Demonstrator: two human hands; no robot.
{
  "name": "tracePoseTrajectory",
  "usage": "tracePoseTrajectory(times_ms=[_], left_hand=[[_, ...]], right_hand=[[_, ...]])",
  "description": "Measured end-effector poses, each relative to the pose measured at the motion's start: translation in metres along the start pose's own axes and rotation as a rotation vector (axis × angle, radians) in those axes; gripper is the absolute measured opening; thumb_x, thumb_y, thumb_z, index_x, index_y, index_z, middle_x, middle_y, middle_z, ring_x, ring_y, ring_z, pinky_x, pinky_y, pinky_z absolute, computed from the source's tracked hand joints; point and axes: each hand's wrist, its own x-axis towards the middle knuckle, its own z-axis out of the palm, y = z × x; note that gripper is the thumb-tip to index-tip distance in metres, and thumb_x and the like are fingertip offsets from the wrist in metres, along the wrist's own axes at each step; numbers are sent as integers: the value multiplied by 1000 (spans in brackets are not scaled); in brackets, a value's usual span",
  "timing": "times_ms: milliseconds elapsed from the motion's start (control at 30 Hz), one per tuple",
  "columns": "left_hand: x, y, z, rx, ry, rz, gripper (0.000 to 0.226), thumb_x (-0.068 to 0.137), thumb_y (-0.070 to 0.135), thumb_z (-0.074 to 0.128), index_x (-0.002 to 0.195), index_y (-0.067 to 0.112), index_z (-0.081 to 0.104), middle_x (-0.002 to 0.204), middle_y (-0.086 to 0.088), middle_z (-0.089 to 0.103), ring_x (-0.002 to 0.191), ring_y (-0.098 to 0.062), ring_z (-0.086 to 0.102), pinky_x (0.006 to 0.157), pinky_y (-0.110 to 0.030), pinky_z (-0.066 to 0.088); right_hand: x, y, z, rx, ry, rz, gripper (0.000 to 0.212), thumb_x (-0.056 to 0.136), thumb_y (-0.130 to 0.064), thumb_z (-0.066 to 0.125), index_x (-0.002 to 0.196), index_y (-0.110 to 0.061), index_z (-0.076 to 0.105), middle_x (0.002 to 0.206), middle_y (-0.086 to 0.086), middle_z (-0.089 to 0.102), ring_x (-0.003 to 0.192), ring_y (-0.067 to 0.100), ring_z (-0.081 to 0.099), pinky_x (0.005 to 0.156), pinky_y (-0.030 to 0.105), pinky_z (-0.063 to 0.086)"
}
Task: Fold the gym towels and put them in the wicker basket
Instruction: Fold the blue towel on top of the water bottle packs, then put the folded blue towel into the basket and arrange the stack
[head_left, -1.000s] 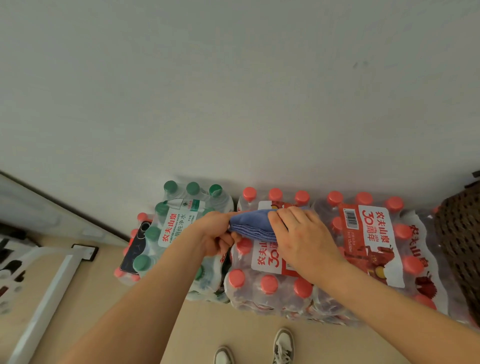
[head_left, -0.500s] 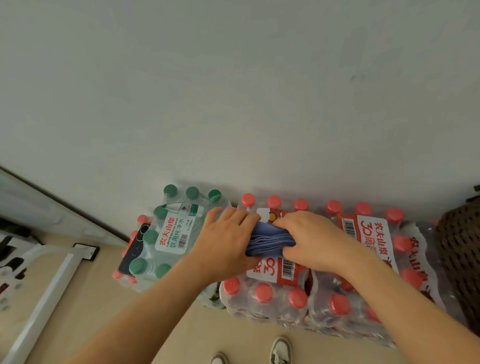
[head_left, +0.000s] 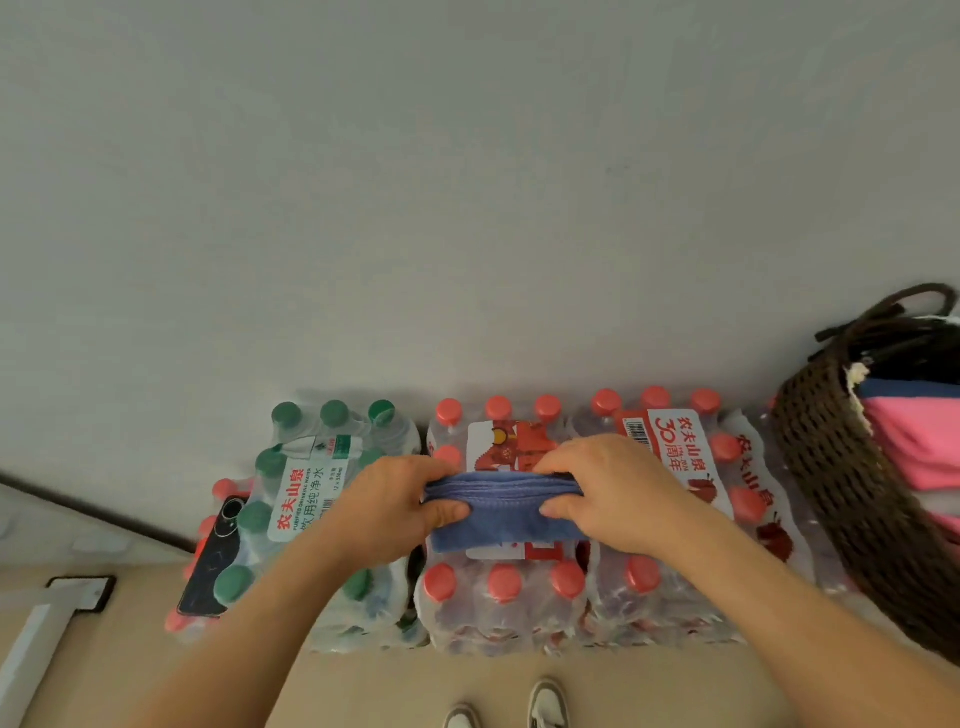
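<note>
A folded blue towel (head_left: 506, 512) lies across the red-capped water bottle pack (head_left: 501, 597) in the middle of the view. My left hand (head_left: 395, 506) grips its left end, thumb under the fold and fingers over the top. My right hand (head_left: 618, 493) grips the right end the same way. The dark wicker basket (head_left: 841, 483) stands at the far right, tilted toward me, with folded pink and dark blue towels (head_left: 919, 441) stacked inside.
A green-capped bottle pack (head_left: 306, 483) sits left of the red ones, with a dark phone (head_left: 213, 561) lying on bottles beside it. More red-capped packs (head_left: 691, 467) reach toward the basket. A white wall rises behind. My shoes (head_left: 545, 706) stand on the beige floor; a white frame (head_left: 47, 623) is lower left.
My hands have moved apart to the two ends of the blue towel, which now shows as a wider folded bundle. The view has shifted right, so the basket and its towels show more.
</note>
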Motion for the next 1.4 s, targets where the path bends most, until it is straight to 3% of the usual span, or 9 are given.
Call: tracePoseTrajectory(times_ms=[233, 333, 433, 600, 667, 900, 1100, 1267, 1400], left_hand=[[-8, 49, -40, -169, -230, 311, 26, 86, 52, 59, 96, 29, 65, 83, 6, 66, 76, -14, 60, 74, -41, 50], [-5, 84, -50, -163, -260, 448, 19, 88, 45, 63, 95, 28, 67, 82, 5, 68, 73, -16, 62, 70, -42, 49], [-3, 115, -50, -214, -298, 541, 19, 91, 43, 59, 95, 27, 69, 79, 9, 67, 72, -10, 61, 68, -31, 50], [27, 157, -37, -550, -136, 437, 36, 96, 35, 45, 91, 13, 72, 82, -11, 72, 73, -20, 67, 72, -32, 53], [52, 177, -25, -413, 21, 407, 26, 97, 31, 50, 89, 19, 72, 81, -2, 72, 76, -17, 67, 74, -31, 52], [125, 295, 38, -39, 117, 475, 14, 90, 25, 59, 94, 27, 72, 83, 10, 70, 75, -8, 60, 74, -23, 43], [134, 353, 114, 623, -11, 673, 45, 80, 64, 49, 93, 23, 62, 92, 1, 66, 92, -23, 57, 76, -33, 43], [130, 377, 129, 703, -25, 675, 22, 77, 23, 59, 98, 19, 58, 89, -6, 67, 85, -31, 63, 64, -32, 35], [138, 378, 130, 666, 19, 856, 51, 49, 10, 74, 94, 18, 53, 57, -1, 60, 40, -24, 55, 40, -23, 33]], right_hand=[[-59, -25, -40, 211, -229, 140, 38, 78, -33, 67, 111, -31, 49, 106, -13, 56, 92, 8, 56, 78, 30, 51], [-80, -32, -53, 279, -144, 121, 49, 79, -40, 70, 123, -36, 49, 114, -16, 58, 98, 6, 58, 83, 32, 52], [-106, -24, -61, 291, -48, 127, 32, 78, -37, 73, 107, -28, 64, 98, -8, 67, 86, 10, 62, 78, 40, 51], [-170, 15, -85, 531, 174, 203, 31, 76, -18, 79, 105, -26, 69, 98, -8, 71, 91, 9, 66, 79, 30, 52], [-193, 44, -95, 655, 342, 243, 35, 74, -15, 81, 105, -23, 68, 100, -5, 72, 96, 13, 67, 83, 32, 54], [-240, 174, -132, 974, 1003, 414, 39, 71, 12, 72, 97, -16, 62, 93, -2, 70, 90, 14, 65, 85, 34, 54], [-247, 246, -134, 680, 964, 545, 35, 66, -6, 83, 87, -20, 59, 89, 1, 69, 81, 17, 65, 79, 42, 54], [-237, 259, -114, 435, 885, 514, 31, 64, -26, 80, 85, -21, 58, 78, -8, 65, 75, 15, 62, 70, 40, 52], [-233, 258, -105, 256, 881, 414, 30, 65, -27, 75, 79, -27, 49, 76, -10, 54, 69, 12, 51, 60, 34, 42]])
